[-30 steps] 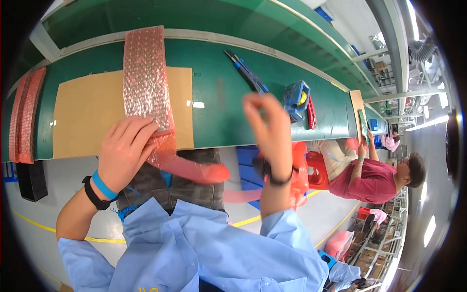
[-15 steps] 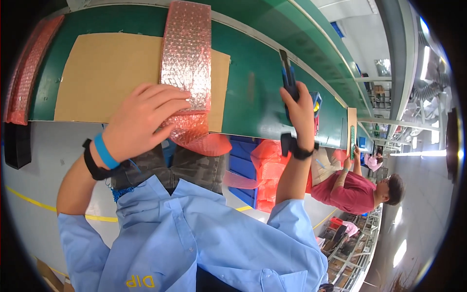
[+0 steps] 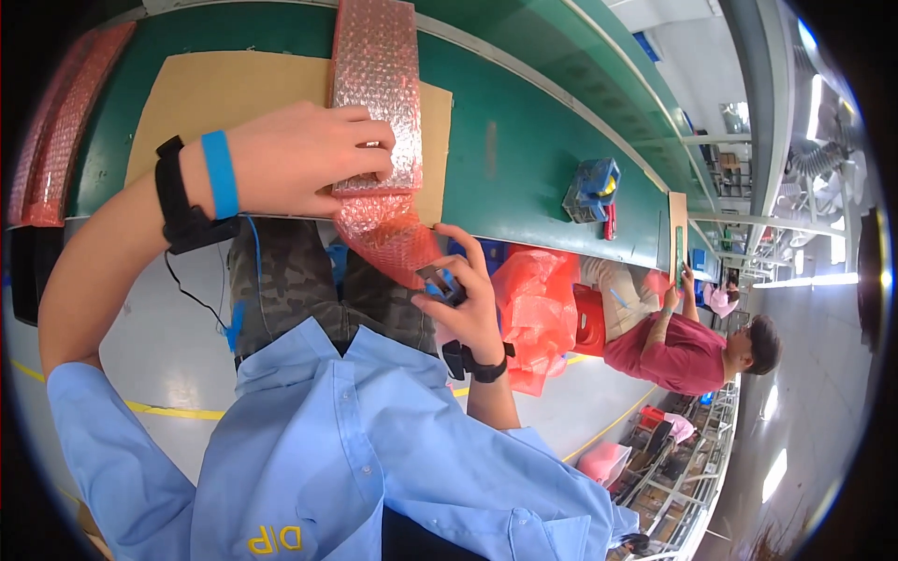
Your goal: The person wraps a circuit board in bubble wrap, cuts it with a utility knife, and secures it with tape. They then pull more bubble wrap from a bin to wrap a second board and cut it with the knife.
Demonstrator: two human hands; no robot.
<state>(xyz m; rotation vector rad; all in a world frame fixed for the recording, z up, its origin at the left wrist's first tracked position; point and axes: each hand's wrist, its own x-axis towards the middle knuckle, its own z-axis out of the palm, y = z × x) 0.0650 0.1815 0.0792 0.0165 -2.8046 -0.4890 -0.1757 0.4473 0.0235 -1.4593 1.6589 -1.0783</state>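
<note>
A long package in pink bubble wrap (image 3: 377, 79) lies across a brown cardboard sheet (image 3: 234, 84) on the green bench. Its near end hangs over the bench edge as a loose, crumpled flap. My left hand (image 3: 299, 159) presses on the package near that edge, fingers bent over the wrap and thumb by its side. Just past the edge, beside the flap, my right hand (image 3: 470, 304) is closed around a dark utility knife (image 3: 447, 286). The knife's metal end points toward the flap; whether it touches the wrap I cannot tell.
More pink bubble wrap (image 3: 70, 122) lies at the bench's left end. A blue holder (image 3: 591, 190) and a red-handled tool (image 3: 610, 222) sit to the right. Pink plastic sheeting (image 3: 538, 309) hangs below the edge. Farther right, a person in a red shirt (image 3: 669, 351) holds a board.
My right hand has come down and left with the knife, from over the bench to the hanging flap. My left hand has shifted slightly up and right on the wrap, its fingers more bent.
</note>
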